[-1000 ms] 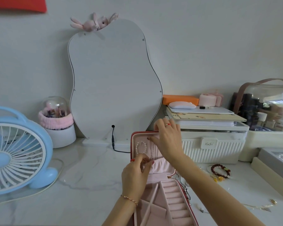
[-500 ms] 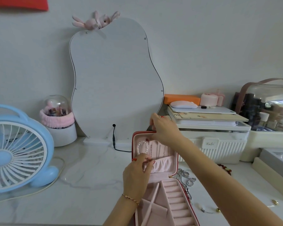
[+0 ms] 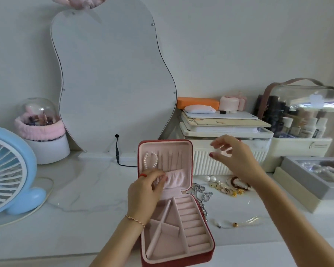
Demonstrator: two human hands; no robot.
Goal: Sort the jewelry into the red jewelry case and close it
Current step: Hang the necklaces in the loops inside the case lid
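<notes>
My left hand (image 3: pixel 145 191) pinches the pocket (image 3: pixel 175 178) in the case (image 3: pixel 165 145) lid; pearls (image 3: pixel 150 160) hang above. My right hand (image 3: pixel 233 157) hovers, grip released; jewelry (image 3: pixel 223 186) lies on the surface (image 3: pixel 85 189).

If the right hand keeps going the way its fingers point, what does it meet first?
The right hand points left toward the red jewelry case; probably its upright lid's right edge comes first, though depth is unclear.

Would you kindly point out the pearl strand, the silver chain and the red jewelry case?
White pearl strand (image 3: pixel 145 160), head view: left beads.
Silver chain (image 3: pixel 201 191), head view: piled links.
Red jewelry case (image 3: pixel 189 260), head view: front wall.
</notes>
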